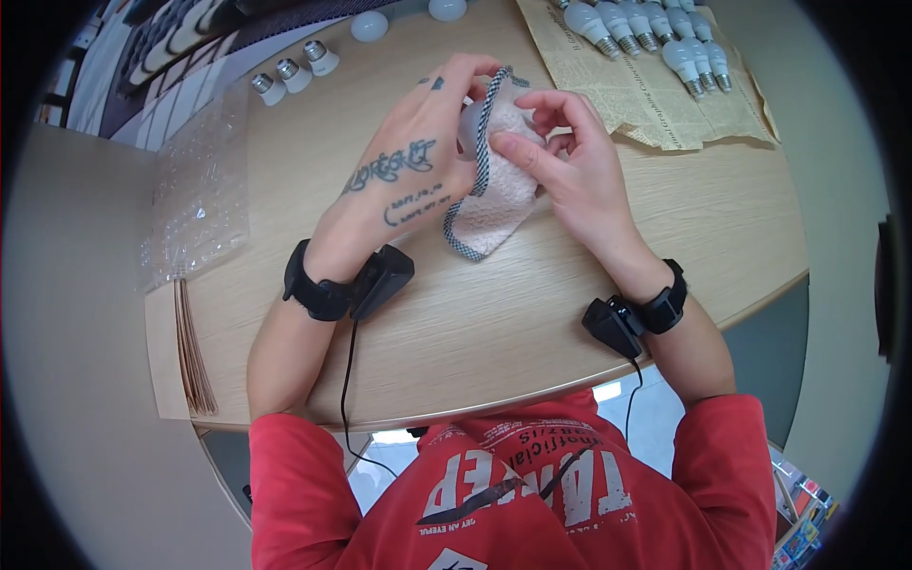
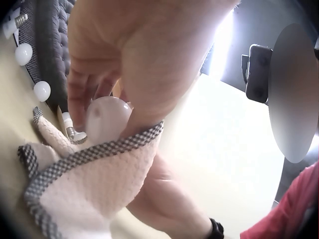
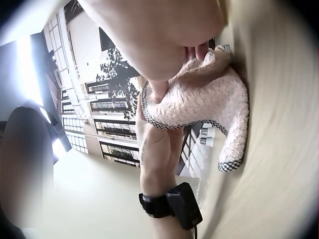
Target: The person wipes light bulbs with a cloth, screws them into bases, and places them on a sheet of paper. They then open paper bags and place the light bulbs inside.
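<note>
A white light bulb (image 2: 107,119) sits in the grasp of my left hand (image 1: 413,142), whose fingers and thumb curl round its rounded globe. My right hand (image 1: 587,180) pinches a pale pink cloth (image 1: 513,180) with a black-and-white checked border, thumb on top and fingers bent behind. The cloth lies against the bulb and covers its lower part, so the base is hidden. One corner of the cloth hangs down below the hands, over the table. In the right wrist view, the fabric (image 3: 199,102) bunches under the right fingers.
Several bulbs (image 1: 655,28) lie on printed brown paper (image 1: 646,109) at the back right. Three bulbs (image 1: 293,74) lie at the back left, and two more (image 1: 369,26) at the far edge. Clear bubble wrap (image 1: 199,190) and a stack of folded cardboard (image 1: 193,351) are on the left.
</note>
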Tool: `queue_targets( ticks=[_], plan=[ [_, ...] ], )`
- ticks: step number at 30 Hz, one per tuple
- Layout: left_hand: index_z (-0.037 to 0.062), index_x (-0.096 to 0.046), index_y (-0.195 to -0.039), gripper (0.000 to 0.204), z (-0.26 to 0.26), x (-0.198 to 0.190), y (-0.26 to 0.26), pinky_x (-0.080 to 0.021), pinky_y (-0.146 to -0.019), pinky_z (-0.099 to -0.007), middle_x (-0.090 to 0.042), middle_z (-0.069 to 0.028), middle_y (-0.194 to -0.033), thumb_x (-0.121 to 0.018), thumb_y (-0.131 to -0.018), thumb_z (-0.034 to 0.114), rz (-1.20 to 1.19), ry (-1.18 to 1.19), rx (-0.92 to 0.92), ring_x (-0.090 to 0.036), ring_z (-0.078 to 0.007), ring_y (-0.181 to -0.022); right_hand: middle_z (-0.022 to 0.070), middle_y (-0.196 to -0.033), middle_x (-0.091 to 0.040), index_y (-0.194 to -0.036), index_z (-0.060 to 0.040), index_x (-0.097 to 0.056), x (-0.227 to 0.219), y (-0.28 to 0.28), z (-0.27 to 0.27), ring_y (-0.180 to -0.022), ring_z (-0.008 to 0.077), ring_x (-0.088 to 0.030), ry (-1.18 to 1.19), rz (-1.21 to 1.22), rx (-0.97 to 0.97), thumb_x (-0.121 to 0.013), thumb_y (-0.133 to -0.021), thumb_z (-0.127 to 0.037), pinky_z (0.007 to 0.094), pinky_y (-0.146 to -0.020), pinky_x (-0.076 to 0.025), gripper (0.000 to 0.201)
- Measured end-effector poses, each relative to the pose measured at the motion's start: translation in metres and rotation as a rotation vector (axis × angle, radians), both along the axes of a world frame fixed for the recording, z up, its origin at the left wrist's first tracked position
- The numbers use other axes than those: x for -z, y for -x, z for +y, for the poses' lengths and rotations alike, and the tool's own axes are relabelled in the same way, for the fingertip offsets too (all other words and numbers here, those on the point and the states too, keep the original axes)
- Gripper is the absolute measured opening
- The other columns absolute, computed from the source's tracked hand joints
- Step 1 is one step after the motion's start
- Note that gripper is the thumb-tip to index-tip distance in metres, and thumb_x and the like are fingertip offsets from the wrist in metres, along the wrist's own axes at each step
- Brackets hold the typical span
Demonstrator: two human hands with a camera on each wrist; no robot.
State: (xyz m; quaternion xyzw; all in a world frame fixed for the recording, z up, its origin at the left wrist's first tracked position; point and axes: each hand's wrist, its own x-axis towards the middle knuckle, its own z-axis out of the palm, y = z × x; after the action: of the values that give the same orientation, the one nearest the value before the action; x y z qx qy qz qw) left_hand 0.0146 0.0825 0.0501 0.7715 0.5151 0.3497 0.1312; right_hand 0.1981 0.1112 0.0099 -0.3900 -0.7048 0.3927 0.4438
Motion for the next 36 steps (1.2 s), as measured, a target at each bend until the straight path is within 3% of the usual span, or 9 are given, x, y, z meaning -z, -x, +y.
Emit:
queue_targets(
  ticks=[1,4,9,15,18,21,24,27,36],
  plan=[
    [0.0076,-0.048,-0.133,0.065,0.000,0.000,-0.001,-0.053,-0.077,-0.0337,-0.065,-0.0144,-0.110,-0.074,-0.074,0.004,0.007,-0.016,0.014,-0.065,-0.0258,-0.091,0.0076,-0.095,-0.057,-0.112,0.0010,-0.062,0.000,0.000,0.000,-0.077,0.0144,-0.056,-0.080,-0.089,0.052,-0.078,-0.084,-0.035,0.0291,-0.071,-0.049,0.048],
    [0.0079,-0.048,-0.134,0.063,0.000,0.001,-0.003,-0.052,-0.081,-0.0366,-0.065,-0.0172,-0.113,-0.070,-0.075,-0.001,0.018,-0.059,0.043,-0.065,-0.0326,-0.098,0.0099,-0.090,-0.063,-0.109,0.0021,-0.061,-0.003,0.001,-0.002,-0.079,0.0178,-0.062,0.143,-0.047,-0.056,-0.073,-0.087,-0.042,0.0306,-0.074,-0.050,0.051],
    [0.0101,-0.047,-0.132,0.064,-0.008,0.002,-0.018,-0.055,-0.080,-0.0439,-0.061,-0.0193,-0.114,-0.060,-0.073,-0.014,0.099,-0.114,0.056,-0.063,-0.0404,-0.100,0.0155,-0.100,-0.069,-0.114,0.0017,-0.059,0.004,0.005,-0.007,-0.095,0.0188,-0.067,0.247,0.055,-0.153,-0.068,-0.091,-0.042,0.0309,-0.082,-0.051,0.051],
    [0.0112,-0.049,-0.131,0.064,-0.008,0.003,-0.019,-0.056,-0.079,-0.0437,-0.059,-0.0175,-0.116,-0.063,-0.073,-0.011,0.127,-0.130,0.017,-0.065,-0.0376,-0.097,0.0122,-0.110,-0.067,-0.120,0.0008,-0.056,0.002,0.006,-0.007,-0.101,0.0169,-0.064,0.223,0.166,-0.175,-0.064,-0.094,-0.031,0.0302,-0.086,-0.050,0.042],
    [0.0079,-0.051,-0.130,0.060,-0.009,0.001,-0.023,-0.053,-0.075,-0.0315,-0.062,-0.0116,-0.114,-0.060,-0.074,-0.012,-0.113,-0.057,-0.003,-0.065,-0.0256,-0.096,0.0081,-0.108,-0.065,-0.118,0.0005,-0.055,0.001,0.004,-0.002,-0.098,0.0140,-0.061,0.222,0.288,-0.137,-0.062,-0.095,-0.029,0.0289,-0.085,-0.049,0.038],
    [0.0050,-0.057,-0.123,0.045,-0.005,0.007,-0.019,-0.049,-0.068,-0.0245,-0.058,-0.0064,-0.100,-0.062,-0.080,-0.007,-0.145,-0.040,-0.056,-0.059,-0.0142,-0.081,0.0046,-0.102,-0.063,-0.114,-0.0001,-0.054,-0.004,0.000,-0.001,-0.092,0.0104,-0.058,0.284,0.389,-0.110,-0.059,-0.097,-0.030,0.0274,-0.082,-0.048,0.035],
    [0.0033,-0.066,-0.108,0.027,-0.006,0.006,-0.020,-0.049,-0.071,-0.0295,-0.055,-0.0068,-0.090,-0.069,-0.082,0.006,-0.194,0.129,0.000,-0.056,-0.0172,-0.075,0.0030,-0.099,-0.061,-0.111,-0.0006,-0.054,-0.010,0.002,-0.006,-0.087,0.0080,-0.055,0.314,0.440,-0.067,-0.055,-0.099,-0.031,0.0262,-0.080,-0.047,0.032],
    [-0.0008,-0.069,-0.096,0.014,-0.005,0.010,-0.021,-0.048,-0.069,-0.0287,-0.055,-0.0068,-0.088,-0.066,-0.084,0.006,-0.367,0.200,0.044,-0.056,-0.0152,-0.074,0.0027,-0.097,-0.061,-0.109,-0.0008,-0.055,-0.010,0.001,-0.006,-0.086,0.0077,-0.055,0.307,0.415,-0.062,-0.051,-0.102,-0.031,0.0256,-0.079,-0.046,0.032],
    [-0.0027,-0.068,-0.088,0.011,-0.005,0.012,-0.020,-0.043,-0.062,-0.0302,-0.053,-0.0065,-0.077,-0.062,-0.080,0.001,-0.294,0.151,0.032,-0.052,-0.0164,-0.067,0.0061,-0.107,-0.065,-0.118,0.0011,-0.055,-0.006,0.001,-0.005,-0.095,0.0108,-0.061,0.191,0.351,-0.190,-0.061,-0.099,-0.023,0.0271,-0.084,-0.050,0.031]
  ],
)
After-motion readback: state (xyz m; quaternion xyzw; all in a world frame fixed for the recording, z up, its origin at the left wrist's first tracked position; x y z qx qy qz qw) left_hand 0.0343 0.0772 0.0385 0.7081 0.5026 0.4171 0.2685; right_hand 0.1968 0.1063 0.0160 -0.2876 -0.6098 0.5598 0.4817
